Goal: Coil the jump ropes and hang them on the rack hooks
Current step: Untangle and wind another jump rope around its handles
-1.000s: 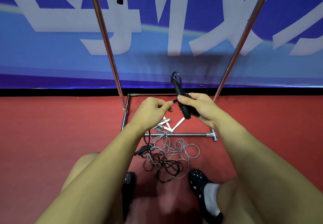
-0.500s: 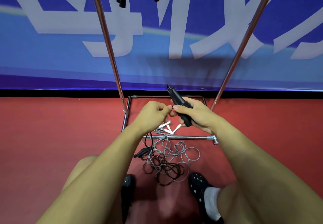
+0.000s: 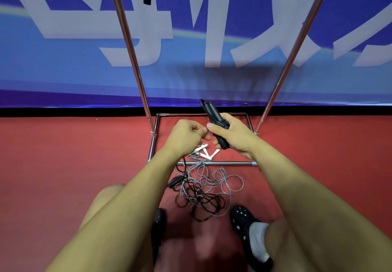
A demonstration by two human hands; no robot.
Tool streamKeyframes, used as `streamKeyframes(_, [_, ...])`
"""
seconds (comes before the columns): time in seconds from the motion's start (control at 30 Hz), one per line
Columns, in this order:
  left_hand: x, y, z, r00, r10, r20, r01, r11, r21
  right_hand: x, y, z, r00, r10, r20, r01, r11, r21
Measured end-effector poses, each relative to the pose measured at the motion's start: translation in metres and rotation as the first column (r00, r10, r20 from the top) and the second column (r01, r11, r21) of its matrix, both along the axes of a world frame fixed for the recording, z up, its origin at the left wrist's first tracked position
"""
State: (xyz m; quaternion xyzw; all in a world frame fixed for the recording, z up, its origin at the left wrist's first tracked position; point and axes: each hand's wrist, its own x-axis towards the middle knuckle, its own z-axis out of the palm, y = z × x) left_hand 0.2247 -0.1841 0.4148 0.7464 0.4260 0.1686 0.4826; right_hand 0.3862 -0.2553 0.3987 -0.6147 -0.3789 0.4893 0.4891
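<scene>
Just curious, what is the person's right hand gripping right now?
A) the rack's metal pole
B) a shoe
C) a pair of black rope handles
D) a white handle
C: the right hand is closed around the black handles, bundled together with their tips pointing up toward the wall; the white handles lie on the floor below.

On the red floor lie tangled jump ropes, beside the rack base.
</scene>
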Motion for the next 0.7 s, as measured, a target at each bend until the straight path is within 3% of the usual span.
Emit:
streamKeyframes(0.1, [-0.001, 0.001, 0.001, 1.0, 0.014, -0.011, -0.014, 1.0, 0.004, -0.006, 0.003, 0.003, 0.999, -0.008, 0.034, 0.009, 1.0, -0.012])
streamKeyframes(0.27, [-0.002, -0.001, 0.011, 0.998, 0.052, 0.037, -0.048, 0.994, -0.095, -0.003, 0.009, -0.002, 0.992, -0.061, -0.114, 0.055, 0.997, -0.053])
streamKeyframes(0.57, [-0.002, -0.004, 0.009, 0.991, 0.109, 0.081, -0.098, 0.988, -0.12, -0.006, 0.0, -0.003, 0.984, 0.082, 0.156, -0.089, 0.995, 0.034])
streamKeyframes(0.7, [-0.002, -0.005, 0.01, 0.987, 0.134, 0.092, -0.119, 0.982, -0.146, -0.006, 0.0, 0.0, 0.978, 0.088, 0.187, -0.1, 0.994, 0.054])
